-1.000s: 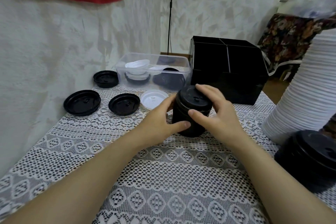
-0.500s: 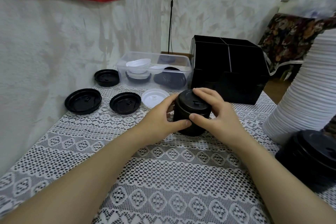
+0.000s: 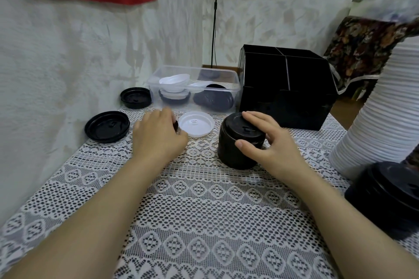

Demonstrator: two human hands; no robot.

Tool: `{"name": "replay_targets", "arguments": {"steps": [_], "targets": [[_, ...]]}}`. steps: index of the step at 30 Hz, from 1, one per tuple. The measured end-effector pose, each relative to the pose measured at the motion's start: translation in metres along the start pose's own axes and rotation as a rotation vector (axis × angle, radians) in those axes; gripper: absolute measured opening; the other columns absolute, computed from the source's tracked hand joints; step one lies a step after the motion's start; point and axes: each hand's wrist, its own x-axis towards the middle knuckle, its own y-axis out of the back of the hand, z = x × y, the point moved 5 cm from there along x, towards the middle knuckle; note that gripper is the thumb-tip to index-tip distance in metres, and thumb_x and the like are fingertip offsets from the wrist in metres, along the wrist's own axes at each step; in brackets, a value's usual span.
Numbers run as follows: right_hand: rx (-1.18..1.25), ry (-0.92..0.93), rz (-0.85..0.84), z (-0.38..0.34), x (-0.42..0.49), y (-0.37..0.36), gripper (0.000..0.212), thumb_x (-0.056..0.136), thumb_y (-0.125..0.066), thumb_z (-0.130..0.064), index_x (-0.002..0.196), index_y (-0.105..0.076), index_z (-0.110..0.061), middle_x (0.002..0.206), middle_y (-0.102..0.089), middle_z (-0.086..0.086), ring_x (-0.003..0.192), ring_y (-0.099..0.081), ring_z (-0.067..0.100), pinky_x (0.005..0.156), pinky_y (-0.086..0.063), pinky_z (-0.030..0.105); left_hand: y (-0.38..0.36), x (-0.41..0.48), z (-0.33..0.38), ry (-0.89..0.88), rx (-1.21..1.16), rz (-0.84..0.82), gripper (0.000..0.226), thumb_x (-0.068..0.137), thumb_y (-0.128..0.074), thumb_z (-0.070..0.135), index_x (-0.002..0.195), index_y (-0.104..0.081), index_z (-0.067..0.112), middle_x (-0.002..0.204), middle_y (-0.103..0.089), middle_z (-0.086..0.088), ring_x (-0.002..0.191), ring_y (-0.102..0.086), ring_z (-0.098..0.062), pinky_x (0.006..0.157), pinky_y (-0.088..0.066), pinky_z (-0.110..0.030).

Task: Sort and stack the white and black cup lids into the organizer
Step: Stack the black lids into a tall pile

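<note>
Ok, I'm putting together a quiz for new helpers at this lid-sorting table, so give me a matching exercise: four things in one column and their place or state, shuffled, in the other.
Things:
1. short black lid stack
2. single white lid
3. clear tub
4. black organizer

Place or state:
A. holds white and black lids mixed together
B. gripped by the right hand
C. lying flat just right of the left hand
D. standing right of the tub, behind the short stack

Pairs: 1-B, 2-C, 3-A, 4-D.
</note>
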Motion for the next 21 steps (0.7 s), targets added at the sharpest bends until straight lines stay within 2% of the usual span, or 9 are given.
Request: {"name": "replay_targets", "arguments": {"steps": [3,7,8,10,13,15,17,18,21], "targets": [[0.002,0.004,0.006,-0.001,-0.001,0.0,0.061,0.079,-0.076,-0.026,0.135,-0.052,-0.029,0.136,-0.045,-0.019,0.124,-0.042,-0.009,0.109,-0.034,0.016,-0.007,0.003,-0.006,0.029,0.096,-0.074,0.027,0.087,-0.055,0.042,0.101,-0.053,0.018,0.103,-0.059,-0.002,0.103,-0.054,-0.026,0.091,-0.035,-0.041],[0.003,0.013,0.011,-0.003,-0.001,0.0,0.061,0.079,-0.076,-0.025,0.134,-0.052,-0.027,0.134,-0.045,-0.021,0.122,-0.04,-0.014,0.109,-0.036,0.022,-0.005,0.001,-0.006,0.028,0.102,-0.074,0.022,0.092,-0.052,0.038,0.08,-0.054,0.02,0.077,-0.059,0.003,0.082,-0.056,-0.024,0.091,-0.033,-0.039],[0.002,0.014,0.012,-0.003,-0.001,0.0,0.061,0.079,-0.076,-0.026,0.135,-0.053,-0.027,0.134,-0.045,-0.022,0.121,-0.04,-0.016,0.109,-0.039,0.026,-0.003,0.0,-0.005,0.027,0.096,-0.042,0.022,0.092,-0.052,0.035,0.078,-0.055,0.019,0.074,-0.059,0.002,0.081,-0.056,-0.025,0.089,-0.033,-0.038],[-0.003,0.014,0.013,-0.004,-0.001,0.0,0.061,0.079,-0.076,-0.026,0.135,-0.053,-0.026,0.134,-0.044,-0.023,0.12,-0.039,-0.017,0.107,-0.042,0.032,0.007,0.001,-0.003,0.004,0.03,0.13,0.02,0.091,-0.053,0.03,0.078,-0.06,0.016,0.076,-0.06,-0.002,0.082,-0.056,-0.029,0.083,-0.034,-0.038],[-0.016,0.015,0.013,-0.004,-0.001,0.0,0.061,0.079,-0.076,-0.028,0.135,-0.053,-0.026,0.136,-0.045,-0.021,0.122,-0.04,-0.014,0.108,-0.041,0.032,0.024,-0.001,-0.003,-0.048,-0.309,0.411,0.017,0.091,-0.059,0.024,0.09,-0.067,0.009,0.087,-0.058,-0.006,0.085,-0.052,-0.027,0.08,-0.039,-0.039],[-0.027,0.013,0.014,-0.004,-0.001,0.0,0.061,0.079,-0.075,-0.028,0.135,-0.052,-0.027,0.137,-0.044,-0.019,0.123,-0.041,-0.011,0.11,-0.038,0.029,0.029,-0.003,-0.001,-0.071,-0.595,0.451,0.012,0.091,-0.06,0.02,0.091,-0.066,0.009,0.086,-0.055,-0.003,0.077,-0.051,-0.017,0.074,-0.043,-0.033],[-0.03,0.015,0.01,-0.004,-0.001,0.0,0.059,0.08,-0.075,-0.027,0.135,-0.053,-0.027,0.137,-0.044,-0.018,0.123,-0.041,-0.011,0.109,-0.036,0.023,0.031,-0.006,0.004,-0.053,-0.791,0.418,0.006,0.091,-0.061,0.016,0.085,-0.061,0.017,0.078,-0.055,0.001,0.066,-0.047,-0.007,0.065,-0.042,-0.023],[-0.032,0.022,0.008,-0.005,-0.001,0.0,0.059,0.08,-0.075,-0.027,0.134,-0.053,-0.027,0.137,-0.044,-0.018,0.122,-0.04,-0.013,0.107,-0.035,0.018,0.03,-0.008,0.006,-0.029,-0.887,0.383,0.011,0.091,-0.061,0.014,0.083,-0.059,0.021,0.075,-0.057,0.003,0.063,-0.048,-0.003,0.063,-0.043,-0.02],[-0.051,0.038,0.005,-0.005,-0.001,0.0,0.056,0.081,-0.075,-0.025,0.132,-0.053,-0.027,0.135,-0.045,-0.018,0.117,-0.037,-0.022,0.099,-0.028,0.001,0.024,-0.011,0.016,0.038,-1.252,0.148,0.019,0.09,-0.06,0.002,0.09,-0.063,0.021,0.083,-0.069,0.002,0.069,-0.063,-0.007,0.071,-0.055,-0.024]]}}
